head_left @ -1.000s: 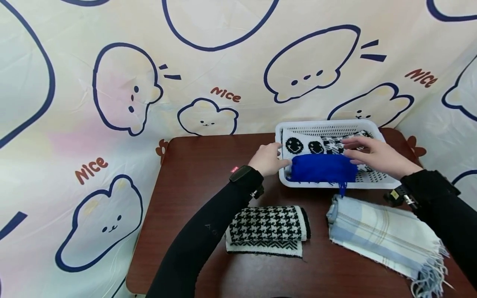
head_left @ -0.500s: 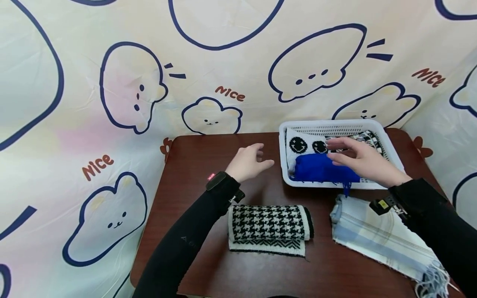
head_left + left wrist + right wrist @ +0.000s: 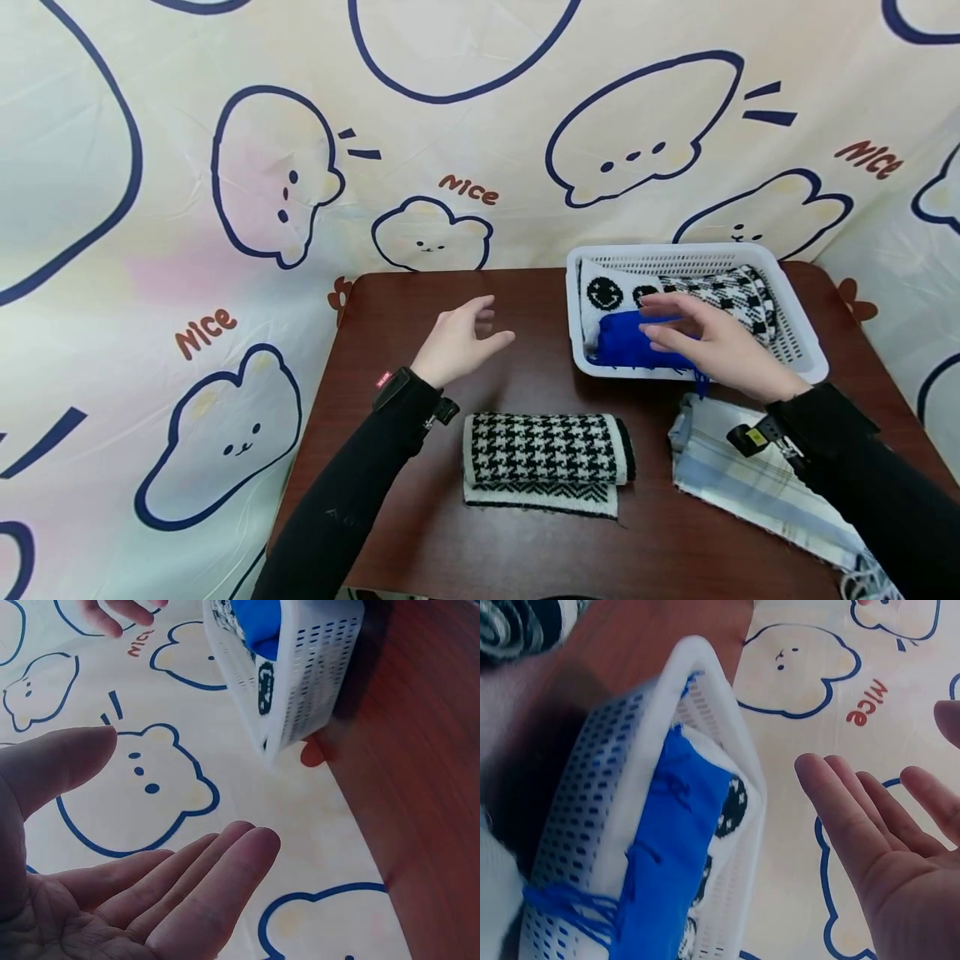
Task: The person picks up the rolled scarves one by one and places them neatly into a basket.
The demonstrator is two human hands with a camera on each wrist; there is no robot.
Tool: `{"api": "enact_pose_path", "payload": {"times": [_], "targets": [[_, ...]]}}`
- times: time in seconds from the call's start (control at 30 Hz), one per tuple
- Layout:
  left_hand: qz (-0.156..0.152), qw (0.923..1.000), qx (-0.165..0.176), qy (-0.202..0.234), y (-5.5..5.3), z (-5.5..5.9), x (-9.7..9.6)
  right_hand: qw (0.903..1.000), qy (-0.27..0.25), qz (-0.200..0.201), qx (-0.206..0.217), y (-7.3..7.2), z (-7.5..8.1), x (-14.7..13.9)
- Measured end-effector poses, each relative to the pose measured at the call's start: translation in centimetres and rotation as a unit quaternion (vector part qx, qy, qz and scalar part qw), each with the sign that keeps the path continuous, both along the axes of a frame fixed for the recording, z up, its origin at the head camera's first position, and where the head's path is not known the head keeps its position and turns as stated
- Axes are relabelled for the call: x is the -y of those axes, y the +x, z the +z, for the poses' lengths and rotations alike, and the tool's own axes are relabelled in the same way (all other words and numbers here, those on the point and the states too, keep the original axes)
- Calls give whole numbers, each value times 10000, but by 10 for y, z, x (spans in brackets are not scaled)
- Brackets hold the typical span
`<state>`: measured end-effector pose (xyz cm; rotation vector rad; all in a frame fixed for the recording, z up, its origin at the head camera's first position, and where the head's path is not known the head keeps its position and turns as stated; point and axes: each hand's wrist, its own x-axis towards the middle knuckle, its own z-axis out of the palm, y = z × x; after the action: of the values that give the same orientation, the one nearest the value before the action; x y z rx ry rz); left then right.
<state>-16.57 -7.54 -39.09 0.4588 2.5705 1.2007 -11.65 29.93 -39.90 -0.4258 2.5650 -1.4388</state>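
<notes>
My left hand (image 3: 457, 343) hovers over the table, left of the basket, with fingers extended and nothing held. My right hand (image 3: 716, 348) is raised above the front of the white plastic basket (image 3: 813, 360), also holding nothing. In the basket lie a folded blue fringed scarf (image 3: 679, 847), a white knit with black smiley faces (image 3: 591, 279) and a black-and-white patterned knit (image 3: 750, 296). Part of the blue scarf is hidden by my right hand; its fringe hangs over the basket's front rim. Closer to me lies a folded houndstooth scarf (image 3: 543, 450).
A folded pale blue and cream plaid scarf (image 3: 750, 475) with fringe lies at the right, partly under my right forearm. The brown table (image 3: 420, 533) ends at a patterned curtain (image 3: 420, 150) behind the basket.
My left hand has moved away from the basket's left side, leftward and slightly toward me. My right hand has shifted a little left and nearer. The basket and scarves stay put.
</notes>
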Motion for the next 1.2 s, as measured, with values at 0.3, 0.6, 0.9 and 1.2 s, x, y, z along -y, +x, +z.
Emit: {"api": "enact_pose_path", "payload": {"times": [0.3,0.6,0.9,1.2], "targets": [[156,9997,-91,155,17,-13,22,9992,-331,156,-159,16,-13,14],[247,9993,-127,260,37,-29,36,9984,-484,195,-238,35,-27,30],[438,9987,-31,258,54,-52,48,9962,-808,155,-301,54,-48,40],[450,9979,285,369,66,-73,52,9948,-1005,-90,-153,73,-74,44]]}}
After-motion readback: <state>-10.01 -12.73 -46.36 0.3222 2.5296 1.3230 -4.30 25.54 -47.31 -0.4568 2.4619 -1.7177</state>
